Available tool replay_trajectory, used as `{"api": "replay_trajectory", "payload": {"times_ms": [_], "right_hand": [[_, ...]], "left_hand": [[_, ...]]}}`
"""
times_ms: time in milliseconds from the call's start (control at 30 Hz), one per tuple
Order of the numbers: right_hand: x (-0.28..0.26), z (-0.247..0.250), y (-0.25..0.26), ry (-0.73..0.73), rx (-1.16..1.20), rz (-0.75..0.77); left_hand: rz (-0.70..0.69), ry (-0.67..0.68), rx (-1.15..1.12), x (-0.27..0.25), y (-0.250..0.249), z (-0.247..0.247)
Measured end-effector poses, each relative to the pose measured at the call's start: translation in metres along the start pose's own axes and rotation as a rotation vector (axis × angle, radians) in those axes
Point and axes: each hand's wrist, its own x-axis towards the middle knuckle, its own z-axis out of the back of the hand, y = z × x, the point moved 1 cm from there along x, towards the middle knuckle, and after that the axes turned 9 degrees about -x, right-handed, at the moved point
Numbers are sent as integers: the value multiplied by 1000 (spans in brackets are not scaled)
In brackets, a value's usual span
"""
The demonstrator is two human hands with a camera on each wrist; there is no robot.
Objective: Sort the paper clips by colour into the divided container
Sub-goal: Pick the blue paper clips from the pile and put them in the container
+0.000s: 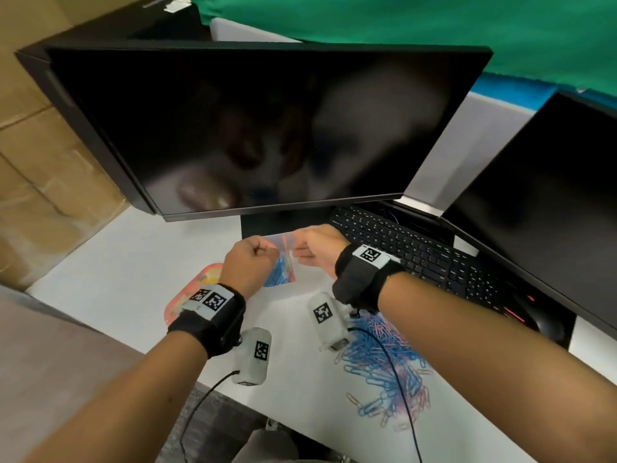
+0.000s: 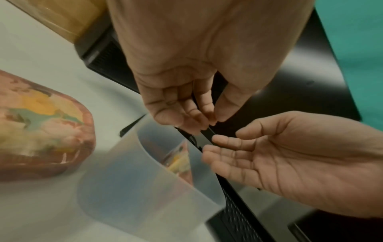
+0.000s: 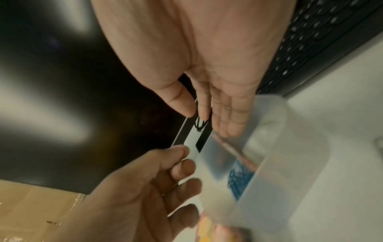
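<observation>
The right hand [image 3: 217, 65] pinches a small dark paper clip [image 3: 200, 125] between thumb and forefinger, its other fingers [image 3: 230, 121] straight and close together above the far end of the divided container [image 1: 283, 259]. The left hand [image 2: 182, 68] sits just beside it over the same container, its fingers curled inward with thumb tip against fingertips; whether they hold a clip cannot be told. The container is translucent, with blue clips [image 3: 241, 178] in 1 compartment and reddish ones in the next. Nearer the person than the container, a loose heap of blue and pink paper clips [image 1: 387, 372] lies on the white surface [image 1: 127, 279]. A patterned orange lid [image 1: 197, 289] lies just left of the container, a black keyboard [image 1: 410, 255] to its right, and a dark monitor [image 1: 267, 128] behind it.
</observation>
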Motion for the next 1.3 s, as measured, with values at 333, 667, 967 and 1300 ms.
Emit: {"api": "replay_trajectory", "payload": {"times_ms": [333, 667, 967, 1300], "right_hand": [[-65, 92, -130, -183, -647, 136], [-122, 78, -234, 66, -1007, 342], [-117, 57, -241, 148, -1147, 489], [-110, 58, -241, 189, -1143, 452]], "left_hand": [[-288, 659, 517, -59, 34, -88], [-494, 820, 910, -97, 76, -130], [-525, 788, 920, -99, 75, -131], [-283, 645, 475, -78, 79, -108]]}}
